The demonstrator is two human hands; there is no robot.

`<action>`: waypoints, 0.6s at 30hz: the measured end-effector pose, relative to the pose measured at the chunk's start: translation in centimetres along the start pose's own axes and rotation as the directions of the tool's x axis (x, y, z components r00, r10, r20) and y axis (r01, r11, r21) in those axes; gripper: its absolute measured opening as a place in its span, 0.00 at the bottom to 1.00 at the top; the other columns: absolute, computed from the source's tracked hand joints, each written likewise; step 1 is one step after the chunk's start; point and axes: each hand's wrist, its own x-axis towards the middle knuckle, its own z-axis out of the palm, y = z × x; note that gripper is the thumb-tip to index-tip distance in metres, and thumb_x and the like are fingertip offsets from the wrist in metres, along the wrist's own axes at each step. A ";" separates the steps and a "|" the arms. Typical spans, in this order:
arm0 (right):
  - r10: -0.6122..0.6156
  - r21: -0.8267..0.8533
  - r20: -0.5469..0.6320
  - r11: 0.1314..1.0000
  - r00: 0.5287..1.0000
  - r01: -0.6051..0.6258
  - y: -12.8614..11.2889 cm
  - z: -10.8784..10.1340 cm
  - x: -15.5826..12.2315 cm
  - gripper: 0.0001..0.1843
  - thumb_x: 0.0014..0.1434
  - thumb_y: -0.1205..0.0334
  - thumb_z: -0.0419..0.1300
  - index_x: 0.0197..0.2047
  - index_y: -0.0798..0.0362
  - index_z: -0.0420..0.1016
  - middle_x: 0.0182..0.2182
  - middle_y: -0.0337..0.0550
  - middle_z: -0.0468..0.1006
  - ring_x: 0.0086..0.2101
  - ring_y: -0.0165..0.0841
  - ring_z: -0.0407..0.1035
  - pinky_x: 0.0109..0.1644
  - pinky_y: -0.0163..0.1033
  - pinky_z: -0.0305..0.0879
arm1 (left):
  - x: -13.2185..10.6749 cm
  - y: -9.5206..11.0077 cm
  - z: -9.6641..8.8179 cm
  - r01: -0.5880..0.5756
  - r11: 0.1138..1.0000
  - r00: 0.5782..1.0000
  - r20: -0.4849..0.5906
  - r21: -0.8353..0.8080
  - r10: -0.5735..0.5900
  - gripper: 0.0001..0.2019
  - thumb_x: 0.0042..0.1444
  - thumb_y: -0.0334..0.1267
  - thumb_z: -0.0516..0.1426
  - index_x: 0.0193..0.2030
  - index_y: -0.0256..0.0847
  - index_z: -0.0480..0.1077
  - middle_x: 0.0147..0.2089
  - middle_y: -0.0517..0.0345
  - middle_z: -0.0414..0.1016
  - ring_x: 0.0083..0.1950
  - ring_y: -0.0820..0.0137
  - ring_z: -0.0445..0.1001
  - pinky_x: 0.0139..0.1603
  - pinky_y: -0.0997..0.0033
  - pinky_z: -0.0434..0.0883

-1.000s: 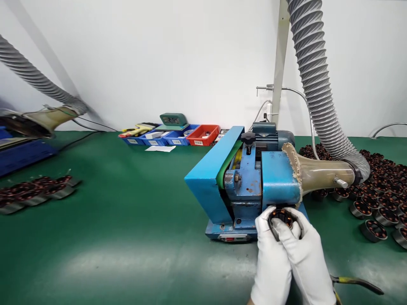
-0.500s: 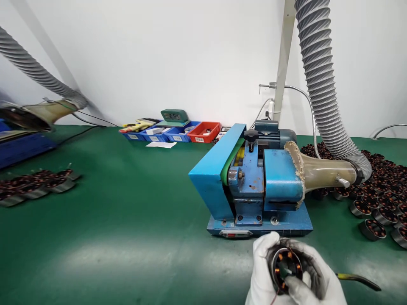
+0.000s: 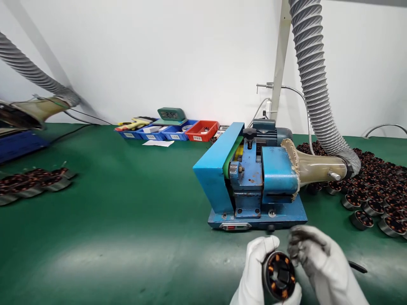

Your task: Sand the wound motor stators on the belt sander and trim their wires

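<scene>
My left hand point(image 3: 256, 264), in a white glove, is closed around a motor stator point(image 3: 280, 275), a round metal ring with copper windings inside. The stator's open face is tilted up toward me. Just to its right is my right hand point(image 3: 318, 258), gloved too, with blackened fingertips curled together close to the stator's rim. Whether those fingers hold anything small is hidden. Beyond both hands stands a blue belt grinding machine point(image 3: 248, 182) with a green belt and a switch on its front base.
Many stators point(image 3: 373, 207) crowd the bench's right side; another group point(image 3: 34, 184) sits at left. A grey hose point(image 3: 311, 67) runs down to the machine's duct. A dark-tipped tool point(image 3: 358, 267) lies by my right hand. Blue bins point(image 3: 152, 135), a red bin point(image 3: 203, 132) and a clock point(image 3: 171, 114) stand behind.
My right hand has moved off the stator's face to its right, and its fingers have curled. The stator stays in my left hand, its inside now more exposed. The view has shifted slightly.
</scene>
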 end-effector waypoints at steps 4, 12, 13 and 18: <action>-0.017 -0.059 0.063 0.998 0.998 0.021 0.3 0.9 0.0 0.09 0.37 0.60 0.76 0.24 0.51 0.83 0.22 0.43 0.82 0.25 0.32 0.75 0.30 0.32 0.72 | 0.2 0.2 0.4 -0.075 0.997 0.997 -0.007 -0.010 0.075 0.30 0.44 0.26 0.57 0.56 0.51 0.58 0.48 0.54 0.63 0.48 0.64 0.72 0.47 0.66 0.74; -0.169 0.071 -0.101 0.982 0.980 0.176 0.5 0.2 -0.3 0.12 0.46 0.51 0.70 0.33 0.47 0.83 0.31 0.44 0.84 0.33 0.38 0.78 0.38 0.41 0.76 | 0.8 0.3 2.2 -0.020 0.999 0.977 -0.213 -0.032 0.012 0.28 0.46 0.27 0.57 0.55 0.50 0.58 0.49 0.54 0.60 0.42 0.69 0.72 0.41 0.68 0.73; -0.197 -0.050 -0.074 0.980 0.978 0.194 1.2 0.1 -0.6 0.13 0.48 0.51 0.68 0.36 0.48 0.82 0.35 0.47 0.84 0.37 0.42 0.78 0.42 0.44 0.76 | 0.9 -0.3 2.5 0.026 0.998 0.975 -0.218 -0.064 -0.039 0.28 0.46 0.29 0.58 0.55 0.50 0.58 0.50 0.54 0.60 0.43 0.68 0.72 0.42 0.68 0.74; -0.235 -0.380 -0.102 0.907 0.967 0.181 3.8 1.4 -0.5 0.31 0.37 0.61 0.72 0.48 0.52 0.77 0.46 0.50 0.81 0.46 0.49 0.75 0.50 0.46 0.73 | 2.3 -2.8 3.7 0.238 0.942 0.951 -0.138 -0.237 -0.276 0.23 0.48 0.41 0.62 0.52 0.45 0.65 0.51 0.49 0.68 0.52 0.57 0.72 0.54 0.55 0.71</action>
